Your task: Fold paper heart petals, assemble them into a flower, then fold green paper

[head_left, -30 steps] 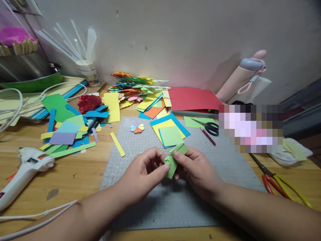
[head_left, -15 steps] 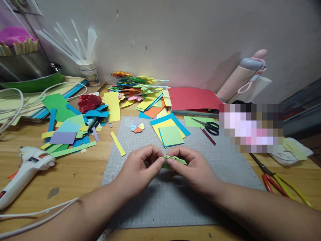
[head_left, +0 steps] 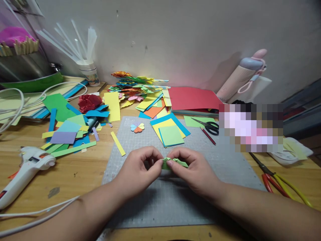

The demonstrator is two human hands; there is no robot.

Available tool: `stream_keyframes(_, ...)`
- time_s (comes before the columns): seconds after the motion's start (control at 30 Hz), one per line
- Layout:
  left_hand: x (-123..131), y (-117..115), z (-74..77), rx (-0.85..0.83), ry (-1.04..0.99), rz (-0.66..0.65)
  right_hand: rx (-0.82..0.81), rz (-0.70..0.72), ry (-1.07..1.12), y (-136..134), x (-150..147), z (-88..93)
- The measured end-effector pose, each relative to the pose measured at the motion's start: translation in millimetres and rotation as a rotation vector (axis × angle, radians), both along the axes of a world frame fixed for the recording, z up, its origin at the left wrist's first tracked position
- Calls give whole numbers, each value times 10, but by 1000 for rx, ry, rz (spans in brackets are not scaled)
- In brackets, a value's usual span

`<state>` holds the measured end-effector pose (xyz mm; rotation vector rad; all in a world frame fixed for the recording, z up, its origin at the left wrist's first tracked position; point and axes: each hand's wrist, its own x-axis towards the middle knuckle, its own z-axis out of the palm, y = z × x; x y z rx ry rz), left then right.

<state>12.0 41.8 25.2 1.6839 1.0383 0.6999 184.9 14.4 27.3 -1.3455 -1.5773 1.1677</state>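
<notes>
A small folded green paper (head_left: 180, 162) is held between both hands above the grey cutting mat (head_left: 160, 209). My left hand (head_left: 140, 169) pinches its left end between thumb and fingers. With thumb and fingers closed, my right hand (head_left: 192, 167) grips its middle and right part. Beyond the hands lies a light green square (head_left: 172, 135) on blue and yellow sheets. A multicoloured paper flower (head_left: 137, 127) rests at the mat's upper left, and a yellow strip (head_left: 117, 144) lies across the mat's left edge.
A white glue gun (head_left: 30, 167) and paper scraps (head_left: 64, 137) lie on the left. Black scissors (head_left: 210, 127), a dark red pencil (head_left: 208, 136) and red-yellow handled pliers (head_left: 276, 177) are on the right. Behind stand a cup of straws (head_left: 89, 72) and a red sheet (head_left: 193, 99).
The fingers have shifted slightly on the green paper, and the left thumb sits a little lower. Otherwise the scene is the same.
</notes>
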Motion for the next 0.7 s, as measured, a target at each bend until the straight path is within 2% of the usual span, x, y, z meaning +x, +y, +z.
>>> stream_keyframes(0.13,13,-38,-2,61,9,20,57,27,-29,-32,-13,5)
stream_keyframes(0.3,69,-171,-29,178,75,138,157,22,-34,-128,-81,29)
stream_keyframes(0.4,72,-176,-16,187,62,157,143,8,-7,-124,-91,39)
stream_keyframes(0.5,31,-86,6,18,-125,89,3,-31,84,-63,-49,30)
stream_keyframes(0.63,-46,68,-47,-458,-416,-55,-183,-6,269,5,27,2)
stream_keyframes(0.7,-68,111,-92,-576,-457,-106,-217,13,300,14,45,1)
